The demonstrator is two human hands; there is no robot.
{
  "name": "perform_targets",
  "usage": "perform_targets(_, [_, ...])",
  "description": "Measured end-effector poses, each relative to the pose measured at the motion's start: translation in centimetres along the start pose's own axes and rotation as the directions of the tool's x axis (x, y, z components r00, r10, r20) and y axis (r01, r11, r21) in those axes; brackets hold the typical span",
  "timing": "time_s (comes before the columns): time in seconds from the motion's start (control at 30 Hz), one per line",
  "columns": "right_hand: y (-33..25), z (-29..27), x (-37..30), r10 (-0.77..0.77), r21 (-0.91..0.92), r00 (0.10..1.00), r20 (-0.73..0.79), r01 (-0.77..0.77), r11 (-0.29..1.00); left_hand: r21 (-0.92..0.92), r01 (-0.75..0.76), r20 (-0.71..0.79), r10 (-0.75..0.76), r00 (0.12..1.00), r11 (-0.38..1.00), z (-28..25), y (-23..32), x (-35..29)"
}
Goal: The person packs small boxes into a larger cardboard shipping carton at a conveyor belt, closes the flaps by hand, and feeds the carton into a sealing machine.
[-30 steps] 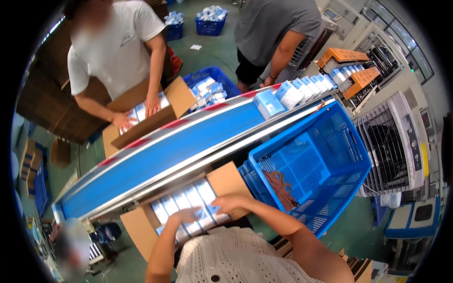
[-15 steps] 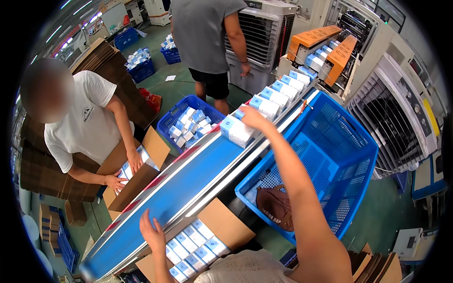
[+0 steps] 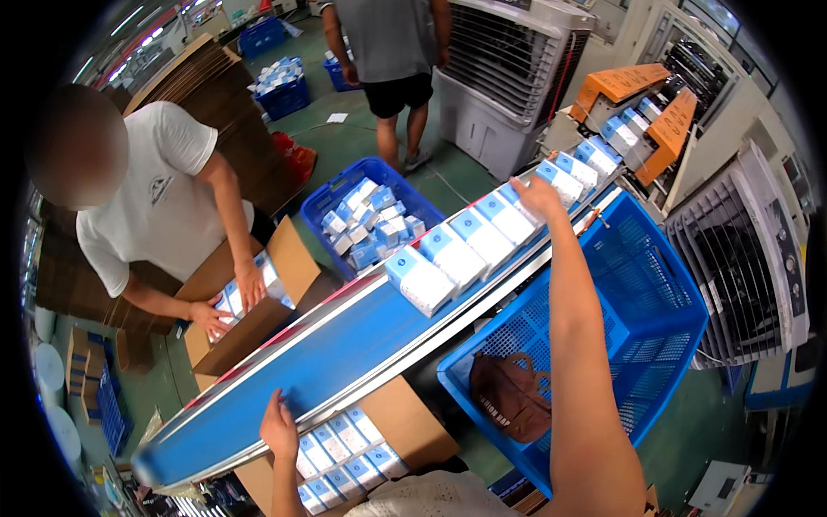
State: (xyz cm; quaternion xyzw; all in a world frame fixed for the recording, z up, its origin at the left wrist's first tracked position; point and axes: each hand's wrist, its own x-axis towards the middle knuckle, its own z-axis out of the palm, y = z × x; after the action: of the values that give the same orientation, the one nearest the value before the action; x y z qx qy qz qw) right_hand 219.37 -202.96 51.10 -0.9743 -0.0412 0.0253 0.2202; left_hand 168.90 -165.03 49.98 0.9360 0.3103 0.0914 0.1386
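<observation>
A row of small white-and-blue boxes [image 3: 465, 246] stands on the blue conveyor belt [image 3: 336, 345]. Toward the upper end of that row, my right hand [image 3: 540, 198] is closed over one box, its fingertips partly hidden behind it. My left hand [image 3: 280, 428] hovers at the near edge of the belt, fingers raised, holding nothing. Just beside it, an open cardboard carton [image 3: 412, 422] contains more white-and-blue boxes [image 3: 349, 452] in neat rows. The carton's lower part is hidden by my body.
Across the belt, a co-worker's hands [image 3: 250, 284] press boxes inside another carton [image 3: 289, 323]. A blue crate [image 3: 320, 194] there holds loose boxes. On my right stands a large blue crate [image 3: 668, 345] with a brown bag [image 3: 508, 396]. Orange-sided machinery [image 3: 620, 82] stands at the belt's upper end.
My right hand has moved up along the row, from the front box to one farther back. More boxes stand bunched on the belt. The standing person has shifted away, and the view has turned.
</observation>
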Motion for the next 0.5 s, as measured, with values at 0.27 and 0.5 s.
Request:
perform_targets(0.27, [-16.4, 12.9, -17.9, -0.663, 0.546, 0.573, 0.481, 0.396, 0.738, -0.284, 0.274, 0.219, -0.216, 0.951, 0.919, -1.0, -3.4, 7.9])
perform_targets(0.5, [-23.7, 14.1, -26.2, -0.560, 0.584, 0.739, 0.373, 0.282, 0.761, -0.278, 0.375, 0.239, -0.314, 0.919, 0.884, -3.1, -7.5, 5.4])
